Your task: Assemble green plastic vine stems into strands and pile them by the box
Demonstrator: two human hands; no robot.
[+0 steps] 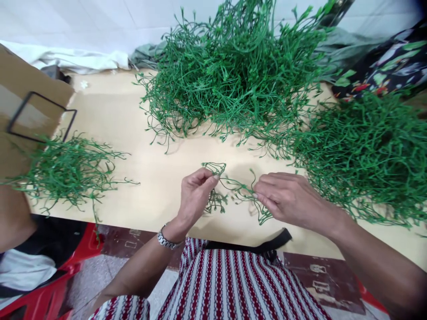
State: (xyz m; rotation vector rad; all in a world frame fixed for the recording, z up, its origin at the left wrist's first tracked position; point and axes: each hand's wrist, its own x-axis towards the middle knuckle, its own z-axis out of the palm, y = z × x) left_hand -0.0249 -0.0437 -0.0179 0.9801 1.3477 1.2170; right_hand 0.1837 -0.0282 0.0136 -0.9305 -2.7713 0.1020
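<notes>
My left hand (196,195), with a metal watch at its wrist, is closed in a pinch on thin green stems that look like plastic. Its bunch of stems (216,202) hangs below the fingers and loops above them. To the right, my right hand (288,200) is also closed, its thumb and fingers pinching green branching stems (242,186) that stretch across the gap between both hands. The fingertips partly hide where the stems are gripped. Both hands are just above the near side of the pale table (147,142).
A large heap of green stems (233,80) lies at the back, and another heap (370,155) at the right. A smaller pile (70,171) is at the left, beside a black wire frame (43,100) and cardboard (30,84). Another person's arm (13,218) is at far left.
</notes>
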